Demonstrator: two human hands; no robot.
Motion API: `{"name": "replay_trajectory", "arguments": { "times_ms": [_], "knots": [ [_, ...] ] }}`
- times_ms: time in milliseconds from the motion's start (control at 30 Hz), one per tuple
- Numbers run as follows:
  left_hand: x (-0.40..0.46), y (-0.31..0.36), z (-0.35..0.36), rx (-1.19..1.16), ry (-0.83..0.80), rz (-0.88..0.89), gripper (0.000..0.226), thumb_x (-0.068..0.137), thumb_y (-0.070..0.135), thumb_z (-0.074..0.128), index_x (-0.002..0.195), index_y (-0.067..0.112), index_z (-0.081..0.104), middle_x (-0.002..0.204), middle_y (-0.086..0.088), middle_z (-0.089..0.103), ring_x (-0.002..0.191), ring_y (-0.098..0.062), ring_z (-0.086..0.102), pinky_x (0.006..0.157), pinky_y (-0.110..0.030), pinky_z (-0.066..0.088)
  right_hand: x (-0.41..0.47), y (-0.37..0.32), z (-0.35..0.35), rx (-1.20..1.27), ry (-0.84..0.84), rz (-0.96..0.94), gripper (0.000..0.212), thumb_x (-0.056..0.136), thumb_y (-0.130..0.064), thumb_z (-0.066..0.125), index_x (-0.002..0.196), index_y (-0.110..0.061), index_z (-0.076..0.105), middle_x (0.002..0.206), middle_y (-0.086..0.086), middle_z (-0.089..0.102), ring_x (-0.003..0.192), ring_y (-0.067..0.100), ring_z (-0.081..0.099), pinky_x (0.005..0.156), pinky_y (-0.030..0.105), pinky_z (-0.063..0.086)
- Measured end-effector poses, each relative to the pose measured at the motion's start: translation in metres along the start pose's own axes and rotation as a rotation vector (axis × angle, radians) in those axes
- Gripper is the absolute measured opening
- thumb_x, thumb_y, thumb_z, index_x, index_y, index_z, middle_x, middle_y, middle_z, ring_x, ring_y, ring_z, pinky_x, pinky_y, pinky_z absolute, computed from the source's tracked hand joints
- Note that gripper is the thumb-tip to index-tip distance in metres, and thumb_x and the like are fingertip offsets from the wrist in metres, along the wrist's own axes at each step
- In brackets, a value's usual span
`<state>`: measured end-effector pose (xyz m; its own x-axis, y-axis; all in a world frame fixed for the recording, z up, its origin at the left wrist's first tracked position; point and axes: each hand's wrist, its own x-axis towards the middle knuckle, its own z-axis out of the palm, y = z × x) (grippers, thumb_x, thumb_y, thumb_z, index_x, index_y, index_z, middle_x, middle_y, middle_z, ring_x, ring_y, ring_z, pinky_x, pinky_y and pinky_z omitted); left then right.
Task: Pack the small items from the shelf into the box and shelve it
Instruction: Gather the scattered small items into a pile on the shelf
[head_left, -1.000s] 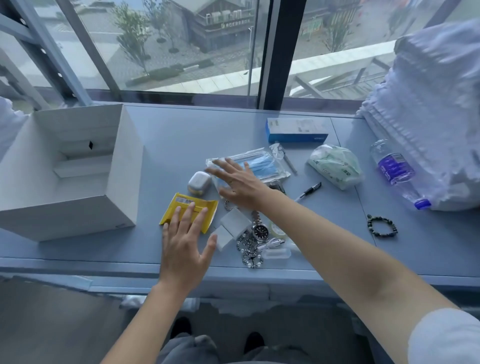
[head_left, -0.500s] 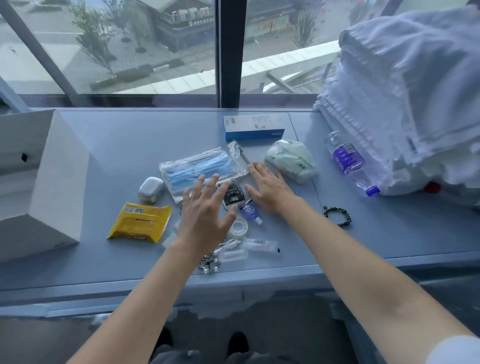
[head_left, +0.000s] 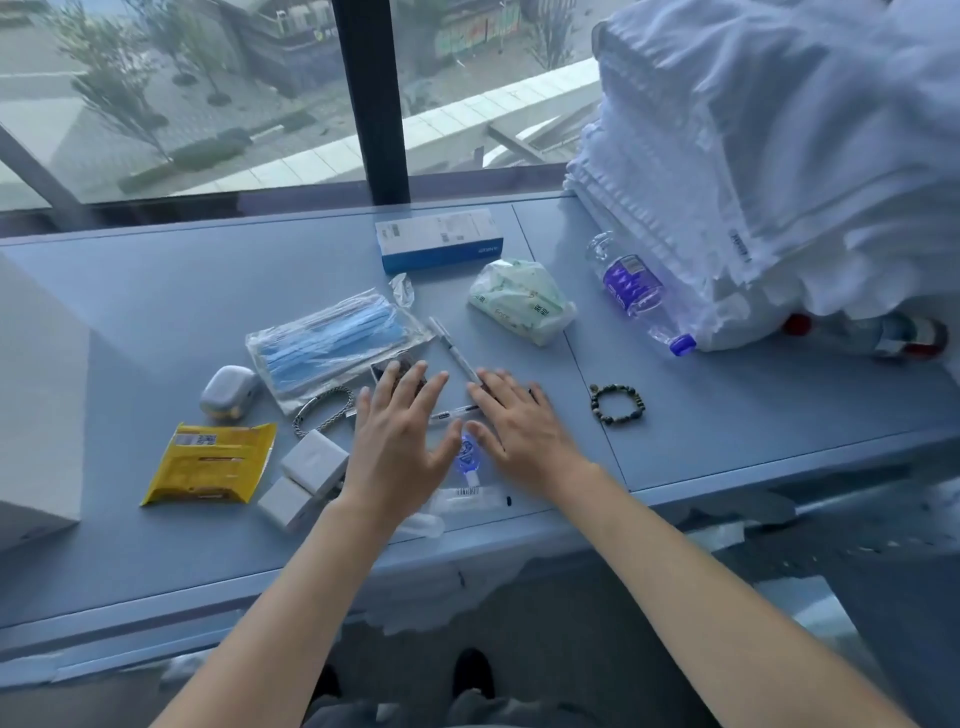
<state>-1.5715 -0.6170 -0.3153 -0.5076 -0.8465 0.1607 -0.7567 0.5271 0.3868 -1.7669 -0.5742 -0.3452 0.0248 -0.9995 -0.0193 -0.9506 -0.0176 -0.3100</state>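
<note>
1. Two bare hands hover flat over the clutter at frame centre: left hand (head_left: 397, 447) and right hand (head_left: 522, 428), fingers spread, each grip apart and clamped on nothing.
2. Task things lie on the grey desk (head_left: 171, 291). White box (head_left: 39, 415) sits at the far left edge of frame, only partly in view, well apart from both hands; left hand is nearer to it.
3. Key relation: small blue-capped bottle (head_left: 469, 457) lies in the gap between the two hands, long axis running toward the near edge. Two pens lie just beyond the fingertips: one pen (head_left: 456, 353) slants up-left, a second (head_left: 452, 414) lies nearly crosswise between the hands.
4. Left of the left hand: two white blocks (head_left: 311, 462), chain bracelet (head_left: 322, 410), yellow packet (head_left: 210, 462), grey earbud case (head_left: 228, 392), bagged blue masks (head_left: 332, 343).
5. Right of the right hand: bead bracelet (head_left: 616, 404), standing clear. Upper centre: blue-and-white carton (head_left: 439, 239), green tissue pack (head_left: 522, 301), water bottle (head_left: 636, 291).
6. Judgement: crowding favours gathering the centre pile; loose pens may roll.
</note>
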Motion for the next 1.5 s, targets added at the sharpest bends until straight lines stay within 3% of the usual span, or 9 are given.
{"name": "replay_trajectory", "arguments": {
  "times_ms": [167, 400, 533, 633, 800, 933, 1167, 1300, 1500],
  "knots": [
    [-0.018, 0.006, 0.012, -0.021, -0.032, 0.034, 0.063, 0.095, 0.055, 0.041, 0.151, 0.026, 0.046, 0.161, 0.001, 0.039, 0.154, -0.024, 0.023, 0.123, -0.056, 0.023, -0.031, -0.002, 0.001, 0.096, 0.073, 0.006, 0.052, 0.109, -0.045, 0.036, 0.154, -0.021, 0.042, 0.165, -0.003, 0.032, 0.155, 0.019, 0.02, 0.125, 0.048, 0.015],
    [-0.027, 0.015, 0.024, 0.021, -0.071, 0.079, 0.058, 0.097, 0.05, 0.041, 0.148, 0.023, 0.048, 0.16, -0.001, 0.041, 0.155, -0.027, 0.022, 0.123, -0.055, 0.022, -0.043, 0.002, -0.002, 0.183, 0.3, -0.046, 0.03, 0.102, -0.02, 0.054, 0.128, -0.01, 0.065, 0.137, 0.005, 0.06, 0.131, 0.026, 0.052, 0.11, 0.047, 0.039],
    [-0.027, 0.015, 0.03, 0.039, -0.061, 0.091, 0.055, 0.098, 0.045, 0.044, 0.148, 0.021, 0.048, 0.16, -0.003, 0.041, 0.155, -0.028, 0.022, 0.123, -0.056, 0.022, -0.026, -0.003, -0.007, 0.13, 0.176, -0.014, 0.046, 0.104, -0.029, 0.05, 0.149, -0.02, 0.05, 0.154, -0.002, 0.047, 0.145, 0.02, 0.039, 0.118, 0.049, 0.029],
    [-0.021, 0.014, 0.028, 0.077, -0.047, 0.096, 0.057, 0.098, 0.047, 0.04, 0.146, 0.018, 0.052, 0.157, -0.006, 0.045, 0.153, -0.03, 0.027, 0.123, -0.054, 0.022, -0.013, -0.006, -0.005, 0.103, 0.111, -0.003, 0.047, 0.105, -0.03, 0.05, 0.151, -0.022, 0.048, 0.159, -0.006, 0.043, 0.15, 0.018, 0.033, 0.12, 0.05, 0.022],
    [-0.017, 0.009, 0.023, 0.079, -0.044, 0.093, 0.058, 0.098, 0.048, 0.037, 0.145, 0.017, 0.052, 0.157, -0.006, 0.045, 0.153, -0.031, 0.029, 0.123, -0.054, 0.023, -0.023, 0.004, -0.005, 0.125, 0.309, -0.065, 0.023, 0.1, -0.02, 0.063, 0.119, -0.017, 0.074, 0.133, -0.003, 0.067, 0.126, 0.022, 0.06, 0.102, 0.047, 0.043],
    [-0.017, 0.012, 0.022, 0.044, -0.036, 0.112, 0.055, 0.098, 0.046, 0.04, 0.146, 0.019, 0.05, 0.157, -0.003, 0.044, 0.153, -0.029, 0.028, 0.124, -0.051, 0.023, -0.04, 0.013, -0.005, 0.139, 0.416, -0.078, 0.011, 0.094, -0.015, 0.072, 0.104, -0.015, 0.076, 0.116, -0.004, 0.073, 0.111, 0.02, 0.066, 0.091, 0.045, 0.049],
    [-0.009, 0.024, 0.027, 0.013, -0.074, 0.138, 0.055, 0.097, 0.043, 0.046, 0.146, 0.018, 0.051, 0.158, -0.004, 0.042, 0.154, -0.028, 0.026, 0.122, -0.054, 0.024, -0.042, -0.002, -0.005, 0.292, 0.389, -0.043, 0.021, 0.09, -0.006, 0.072, 0.111, -0.009, 0.073, 0.104, 0.001, 0.074, 0.099, 0.022, 0.064, 0.087, 0.04, 0.053],
    [-0.006, 0.024, 0.025, -0.019, -0.06, 0.111, 0.054, 0.097, 0.038, 0.053, 0.147, 0.018, 0.049, 0.16, -0.004, 0.04, 0.155, -0.027, 0.023, 0.123, -0.055, 0.022, -0.037, -0.01, -0.006, 0.27, 0.323, -0.082, 0.023, 0.093, -0.013, 0.069, 0.115, -0.012, 0.071, 0.107, 0.001, 0.072, 0.099, 0.023, 0.062, 0.082, 0.039, 0.055],
    [-0.009, 0.018, 0.02, -0.032, -0.033, 0.09, 0.053, 0.096, 0.034, 0.059, 0.146, 0.018, 0.05, 0.159, -0.003, 0.042, 0.155, -0.026, 0.024, 0.123, -0.053, 0.023, -0.024, 0.012, -0.02, 0.269, 0.429, 0.01, 0.032, 0.093, -0.023, 0.072, 0.124, -0.012, 0.07, 0.126, 0.003, 0.068, 0.117, 0.024, 0.061, 0.097, 0.044, 0.052]
  ]
}}
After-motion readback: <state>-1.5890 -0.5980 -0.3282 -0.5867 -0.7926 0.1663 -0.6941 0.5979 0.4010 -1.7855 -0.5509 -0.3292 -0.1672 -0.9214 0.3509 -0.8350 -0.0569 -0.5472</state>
